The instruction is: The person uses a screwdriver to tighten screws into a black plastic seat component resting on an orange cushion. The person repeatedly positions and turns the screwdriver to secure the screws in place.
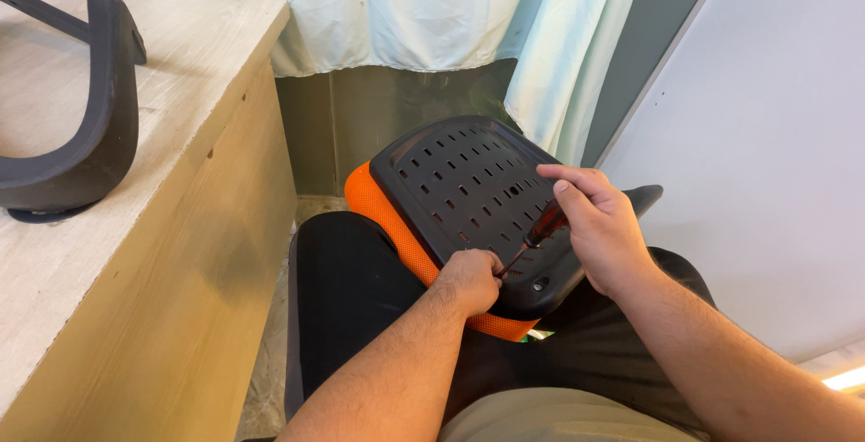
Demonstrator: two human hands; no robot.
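Your right hand [602, 226] is closed around a screwdriver [537, 235] with a dark red handle. Your left hand [470, 280] pinches its tip on the black perforated seat panel [459, 181], which rests on your lap over an orange cushion [396, 226], right of the wooden tabletop [198, 54].

Wooden bench [135, 226] walls the left – curtain [405, 9] hangs behind – open floor [311, 208] between them.

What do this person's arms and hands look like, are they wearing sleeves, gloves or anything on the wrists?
Both forearms are bare all the way down to the frame edge: no sleeves show. The left hand and the right hand wear no gloves, and no watch, ring or wristband is visible. The fingernails look short. Below the arms, black trousers and a beige garment show.
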